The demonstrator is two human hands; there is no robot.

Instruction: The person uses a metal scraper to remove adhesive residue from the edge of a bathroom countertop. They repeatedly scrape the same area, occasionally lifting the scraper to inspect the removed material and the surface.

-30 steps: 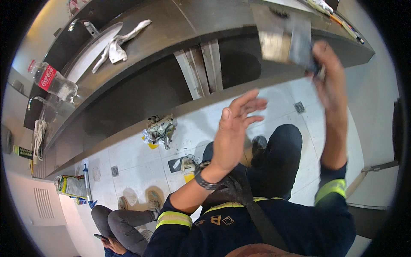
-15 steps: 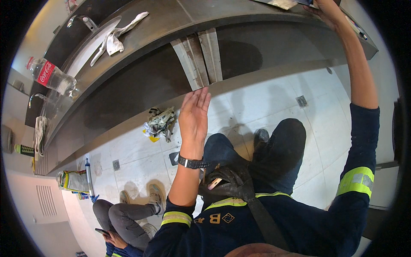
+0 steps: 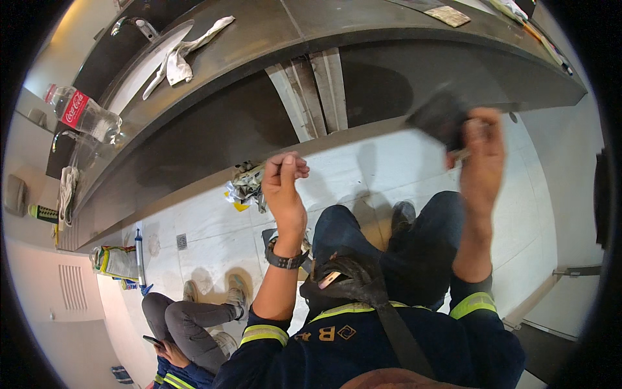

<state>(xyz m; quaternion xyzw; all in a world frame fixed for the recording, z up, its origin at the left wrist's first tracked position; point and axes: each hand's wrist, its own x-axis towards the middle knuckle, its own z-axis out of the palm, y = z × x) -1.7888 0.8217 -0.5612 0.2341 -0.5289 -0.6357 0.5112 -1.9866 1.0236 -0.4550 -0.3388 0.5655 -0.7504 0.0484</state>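
Observation:
My right hand (image 3: 483,155) is raised in front of the grey counter (image 3: 363,26) and grips a dark flat tool (image 3: 440,117), blurred by motion. My left hand (image 3: 283,185) is lifted below the counter's edge with its fingers curled shut and nothing in it; a black watch sits on that wrist. Both arms wear dark sleeves with yellow reflective bands. My legs and a dark shoe (image 3: 403,214) show below on the pale tiled floor.
A white cloth (image 3: 184,48) lies by a sink and tap (image 3: 133,26) on the counter. A clear plastic bottle (image 3: 81,113) stands at left. Crumpled paper (image 3: 246,185) lies on the floor under the counter. Another person (image 3: 188,324) sits at lower left holding a phone.
My right hand came down from the counter top holding the dark tool. My left hand, open before, has curled its fingers shut and stayed near the counter's underside.

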